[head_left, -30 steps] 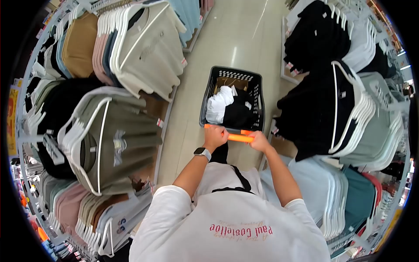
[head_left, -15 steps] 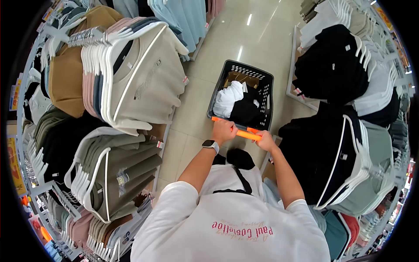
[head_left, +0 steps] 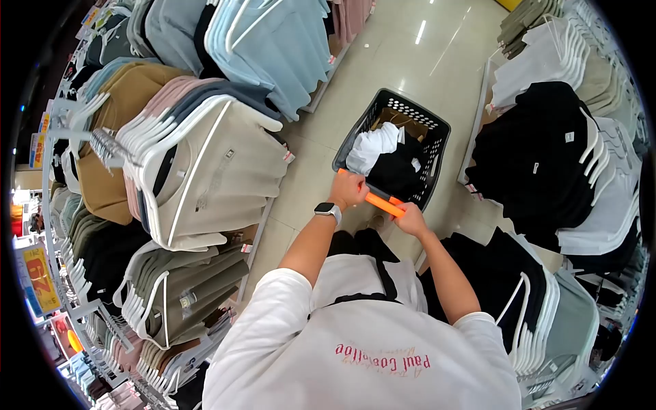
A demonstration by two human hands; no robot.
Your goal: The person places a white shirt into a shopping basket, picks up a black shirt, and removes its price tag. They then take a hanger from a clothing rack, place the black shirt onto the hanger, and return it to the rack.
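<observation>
A black perforated shopping basket (head_left: 443, 130) is in front of me, low in the aisle. Its orange handle (head_left: 383, 203) reaches back toward my body. My left hand (head_left: 350, 190), with a watch at the wrist, is closed around the handle's left end. Around the right end wrap the fingers of my right hand (head_left: 411, 220). Inside the basket lie a crumpled white garment (head_left: 371, 146) and a black garment (head_left: 398, 171), with something brown partly hidden behind them. Whether the basket rests on wheels is not visible.
Clothes racks line both sides of the aisle. On the left hang beige shirts (head_left: 219, 181), light blue shirts (head_left: 273, 51) and olive shirts (head_left: 205, 294). Black shirts (head_left: 533, 157) hang close on the right. The shiny tiled floor (head_left: 403, 48) runs ahead between them.
The racks have slid down in view as I advance along the aisle. The basket and handle appear slightly farther right and more tilted. Both hands keep their hold on the handle.
</observation>
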